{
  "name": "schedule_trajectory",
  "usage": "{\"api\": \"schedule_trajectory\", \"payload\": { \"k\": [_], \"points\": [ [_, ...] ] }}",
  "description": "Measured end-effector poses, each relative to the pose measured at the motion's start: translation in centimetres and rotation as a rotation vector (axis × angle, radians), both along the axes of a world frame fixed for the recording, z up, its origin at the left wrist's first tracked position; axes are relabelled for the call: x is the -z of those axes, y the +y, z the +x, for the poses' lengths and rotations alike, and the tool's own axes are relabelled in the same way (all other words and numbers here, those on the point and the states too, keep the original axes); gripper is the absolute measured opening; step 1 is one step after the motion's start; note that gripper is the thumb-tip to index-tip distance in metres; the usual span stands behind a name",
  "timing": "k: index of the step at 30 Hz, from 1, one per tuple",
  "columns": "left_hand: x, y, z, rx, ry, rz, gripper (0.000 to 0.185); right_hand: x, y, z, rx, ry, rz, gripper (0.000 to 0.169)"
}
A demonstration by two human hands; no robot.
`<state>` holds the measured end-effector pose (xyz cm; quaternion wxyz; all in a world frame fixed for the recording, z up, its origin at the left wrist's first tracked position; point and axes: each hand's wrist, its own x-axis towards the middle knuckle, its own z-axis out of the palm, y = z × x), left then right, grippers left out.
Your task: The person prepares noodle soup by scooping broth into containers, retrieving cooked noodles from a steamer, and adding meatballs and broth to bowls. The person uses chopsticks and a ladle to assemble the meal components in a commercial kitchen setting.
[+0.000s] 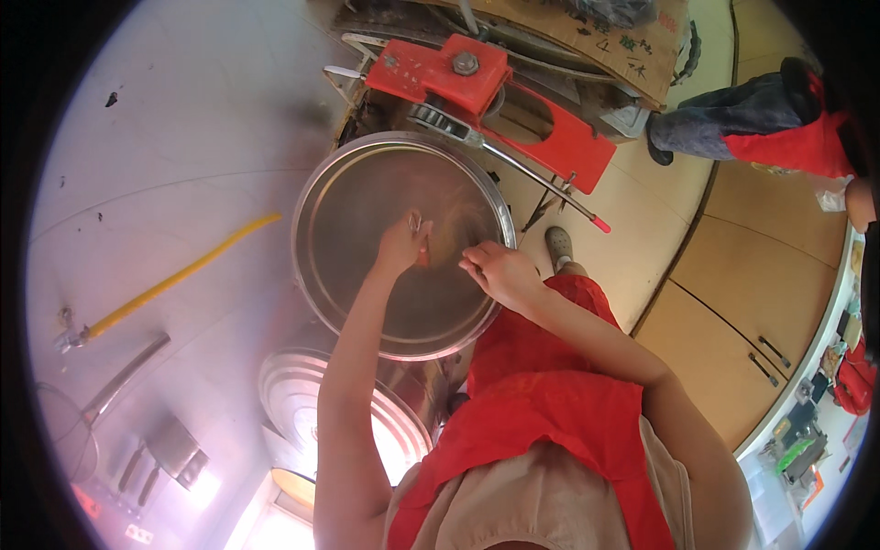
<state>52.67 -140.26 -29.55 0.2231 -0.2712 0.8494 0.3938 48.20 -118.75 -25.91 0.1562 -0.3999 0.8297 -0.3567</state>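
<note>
Before me stands a large round metal pot (344, 313), its inside hazy, perhaps with steam. My left hand (402, 242) reaches over the pot's middle, its fingers closed around a small shiny metal handle (414, 221). A small orange-red piece (423, 259) shows just below those fingers; what it belongs to is unclear. A blurred yellowish patch (454, 223) lies in the pot to the right of this hand. My right hand (505, 275) is over the pot's right rim, fingers curled together; whether anything is between them is hidden.
A red hand press (474, 69) with a ratchet lever (543, 182) stands beyond the pot. A round metal lid (295, 385) lies nearer me at left. A yellow hose (185, 271) hangs along the left wall. At upper right a person's legs (722, 113) are visible near wooden cabinets (742, 295).
</note>
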Motion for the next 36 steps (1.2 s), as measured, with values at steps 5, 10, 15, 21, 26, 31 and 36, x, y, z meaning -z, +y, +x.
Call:
{"api": "schedule_trajectory", "payload": {
  "k": [5,10,15,21,26,31,36],
  "points": [
    [4.8,-4.0,-3.7,-0.034,0.157,0.050,0.026,-0.6,-0.2,0.3,-0.140,-0.057,-0.170,0.014],
    [1.3,-3.4,-6.2,-0.050,0.234,0.093,0.026,-4.9,0.7,-1.7,0.020,0.046,-0.107,0.015],
    [-0.5,-2.4,-4.6,-0.062,0.267,0.035,0.022,-4.2,0.2,-2.3,0.059,0.126,-0.149,0.015],
    [-2.3,1.0,3.1,-0.031,0.287,-0.038,0.012,-6.2,1.5,-3.1,0.055,0.010,-0.172,0.016],
    [-2.2,2.5,4.3,0.027,0.255,-0.072,0.014,-1.6,-0.3,-2.3,0.022,-0.063,-0.052,0.015],
    [-2.0,1.1,3.1,-0.016,0.203,-0.033,0.012,-0.1,-1.6,-2.2,-0.198,-0.144,-0.094,0.017],
    [-1.6,0.8,4.0,-0.159,0.216,0.142,0.014,0.3,-2.7,-3.1,-0.208,-0.150,-0.104,0.020]
  ]
}}
